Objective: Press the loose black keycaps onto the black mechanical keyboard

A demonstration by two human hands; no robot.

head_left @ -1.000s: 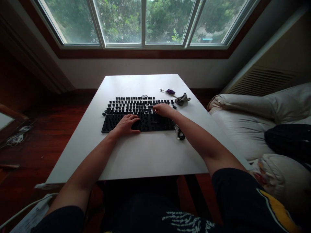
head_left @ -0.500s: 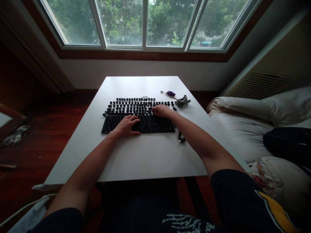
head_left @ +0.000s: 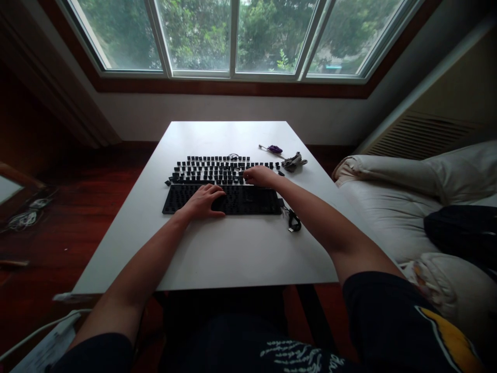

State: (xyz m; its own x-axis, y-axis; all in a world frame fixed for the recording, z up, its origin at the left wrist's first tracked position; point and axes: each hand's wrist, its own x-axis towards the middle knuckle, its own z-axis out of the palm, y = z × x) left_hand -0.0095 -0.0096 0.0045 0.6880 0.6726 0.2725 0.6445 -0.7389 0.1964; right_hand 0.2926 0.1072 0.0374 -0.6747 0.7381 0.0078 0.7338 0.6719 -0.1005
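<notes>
A black keyboard [head_left: 254,203] lies flat across the white table, its keycaps off at least in part. My left hand [head_left: 203,201] rests on its left-middle part, fingers apart and thumb at the near edge. Behind the keyboard, loose black keycaps [head_left: 202,167] are laid out in several rows. My right hand [head_left: 261,176] is over the right part of these rows, just past the keyboard's far edge. Its fingers are bent together in a pinch; whatever they hold is too small and too hidden to make out.
A coiled black cable [head_left: 294,223] lies off the keyboard's right end. Farther back on the white table [head_left: 233,259] are a purple object [head_left: 275,149] with a thin stick and a crumpled grey cloth item [head_left: 294,162]. A pale sofa [head_left: 373,207] stands at the right.
The right hand has shifted very slightly, staying pinched over the keycap rows. My left hand keeps its place on the keyboard. The view has moved a little.
</notes>
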